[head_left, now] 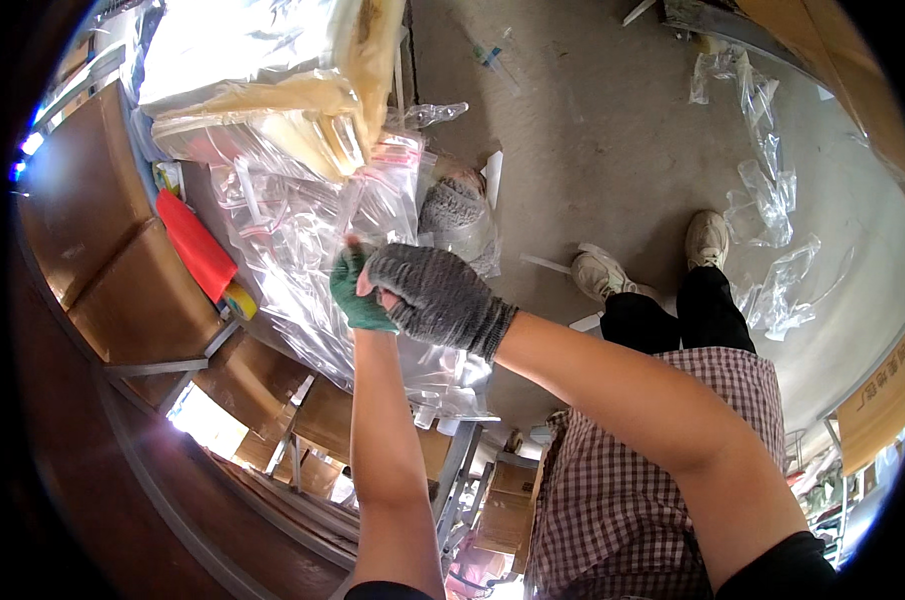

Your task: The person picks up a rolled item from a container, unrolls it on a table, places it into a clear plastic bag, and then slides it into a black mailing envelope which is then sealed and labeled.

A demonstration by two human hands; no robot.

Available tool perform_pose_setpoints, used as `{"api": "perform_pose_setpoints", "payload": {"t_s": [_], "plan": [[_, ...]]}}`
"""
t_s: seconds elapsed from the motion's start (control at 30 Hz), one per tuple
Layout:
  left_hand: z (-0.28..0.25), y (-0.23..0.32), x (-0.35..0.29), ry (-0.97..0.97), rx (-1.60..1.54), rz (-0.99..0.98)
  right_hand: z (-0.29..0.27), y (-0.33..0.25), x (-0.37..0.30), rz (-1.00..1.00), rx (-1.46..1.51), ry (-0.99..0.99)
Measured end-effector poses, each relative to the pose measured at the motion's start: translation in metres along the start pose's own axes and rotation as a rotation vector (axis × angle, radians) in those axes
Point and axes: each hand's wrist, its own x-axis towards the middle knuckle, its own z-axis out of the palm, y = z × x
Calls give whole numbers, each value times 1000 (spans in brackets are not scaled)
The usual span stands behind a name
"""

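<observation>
My left hand (358, 292), in a green glove, and my right hand (435, 292), in a grey knit glove, meet over a pile of clear zip plastic bags (293, 225) on a workbench. The right hand lies over the left, and both pinch the edge of one clear bag. Its fingers are closed on the plastic. What is inside the bag is hard to make out.
A red flat object (197, 245) and brown cardboard boxes (123, 290) lie left of the bags. A stack of cream-coloured packets in plastic (283, 90) sits above. Loose clear wrappers (768, 200) litter the concrete floor by my white shoes (601, 272).
</observation>
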Motion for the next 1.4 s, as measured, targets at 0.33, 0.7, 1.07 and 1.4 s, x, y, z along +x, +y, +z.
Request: {"api": "perform_pose_setpoints", "payload": {"t_s": [0.33,0.7,1.07,1.4], "plan": [[5,5,11,138,16,-156,16,8,26,129,-244,-469],[39,78,-47,485,352,559,61,98,4,230,-568,-210],[105,-9,-129,352,591,514,88,93,16,43,-1607,-530],[112,-54,-135,297,1546,1016,-4,7,68,617,-67,-462]]}}
